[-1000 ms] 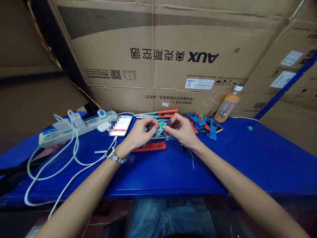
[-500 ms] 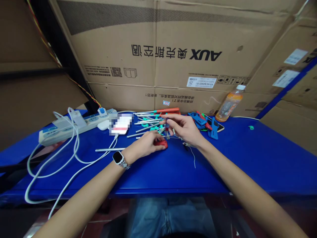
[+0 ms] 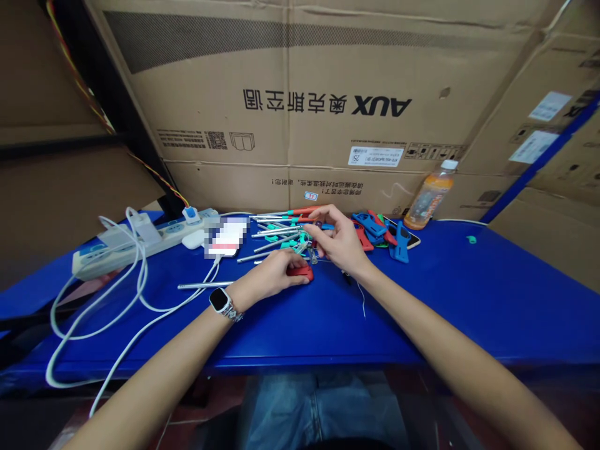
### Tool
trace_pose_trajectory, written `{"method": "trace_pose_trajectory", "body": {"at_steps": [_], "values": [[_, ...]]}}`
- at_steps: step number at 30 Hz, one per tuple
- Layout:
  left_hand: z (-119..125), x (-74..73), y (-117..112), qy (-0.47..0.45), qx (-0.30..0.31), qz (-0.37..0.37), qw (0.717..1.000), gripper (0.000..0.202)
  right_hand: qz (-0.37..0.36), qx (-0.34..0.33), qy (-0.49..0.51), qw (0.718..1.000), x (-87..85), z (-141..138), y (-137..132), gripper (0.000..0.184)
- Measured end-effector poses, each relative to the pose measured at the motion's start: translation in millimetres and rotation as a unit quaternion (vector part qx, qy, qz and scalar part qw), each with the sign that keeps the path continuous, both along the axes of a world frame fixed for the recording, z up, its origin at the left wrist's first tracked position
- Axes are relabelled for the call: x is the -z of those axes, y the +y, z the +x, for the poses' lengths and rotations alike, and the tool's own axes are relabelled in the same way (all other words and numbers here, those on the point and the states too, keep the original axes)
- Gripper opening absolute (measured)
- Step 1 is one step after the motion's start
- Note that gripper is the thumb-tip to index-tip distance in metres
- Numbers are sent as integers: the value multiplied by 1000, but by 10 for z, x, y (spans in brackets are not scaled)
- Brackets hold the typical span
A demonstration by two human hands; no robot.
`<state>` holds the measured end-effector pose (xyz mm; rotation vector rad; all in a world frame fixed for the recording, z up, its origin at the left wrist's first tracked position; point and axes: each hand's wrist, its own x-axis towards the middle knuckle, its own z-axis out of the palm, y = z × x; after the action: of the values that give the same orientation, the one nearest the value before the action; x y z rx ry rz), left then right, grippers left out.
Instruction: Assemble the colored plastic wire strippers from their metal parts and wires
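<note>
My left hand (image 3: 276,274) rests low over the blue table, its fingers closed on a red plastic piece (image 3: 301,272). A thin metal rod (image 3: 201,285) lies on the table beside the left wrist; whether it joins the red piece is hidden by the hand. Just right of it and slightly higher, my right hand (image 3: 341,240) has thumb and index finger bent together around something small and dark, too blurred to name. A small clear piece (image 3: 312,254) shows under those fingertips. Behind both hands lies a pile of metal rods (image 3: 276,232) with teal parts and orange-red handles (image 3: 307,211).
Blue and red plastic pieces (image 3: 399,244) lie right of my right hand, by a phone. An orange drink bottle (image 3: 429,197) leans against the cardboard (image 3: 323,131). On the left are a lit phone (image 3: 229,237), a power strip (image 3: 171,234) and looped white cables (image 3: 143,269).
My right index finger has bent back from its outstretched position, uncovering red pieces behind the hand. The left hand keeps its grip on the red piece. The whole view has shifted slightly.
</note>
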<state>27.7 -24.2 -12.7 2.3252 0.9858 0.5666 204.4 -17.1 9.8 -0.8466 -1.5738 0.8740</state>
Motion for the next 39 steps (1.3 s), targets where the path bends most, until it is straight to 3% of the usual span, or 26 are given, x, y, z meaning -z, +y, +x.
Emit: {"method": "trace_pose_trajectory", "body": {"at_steps": [11,17,21,25,30,35,39], "values": [[1,3,-8,4,12,12,1000,17,-82,-158,5,984,-118,208,-71,40],[-8,3,-3,-2,15,10,1000,19,-77,-96,-10,992,-172,167,-15,32],[-21,10,3,4,15,10,1000,23,-63,-31,-12,997,-122,94,10,43],[-31,34,15,5,9,14,1000,26,-39,13,-15,999,-43,43,-6,37],[-35,58,21,7,4,14,1000,25,-10,-37,-12,999,16,66,-59,28],[-51,90,37,4,10,28,1000,25,-58,-124,-21,990,-41,162,-68,36],[-58,94,36,16,5,37,999,29,-44,-68,-11,997,-17,144,-17,36]]}}
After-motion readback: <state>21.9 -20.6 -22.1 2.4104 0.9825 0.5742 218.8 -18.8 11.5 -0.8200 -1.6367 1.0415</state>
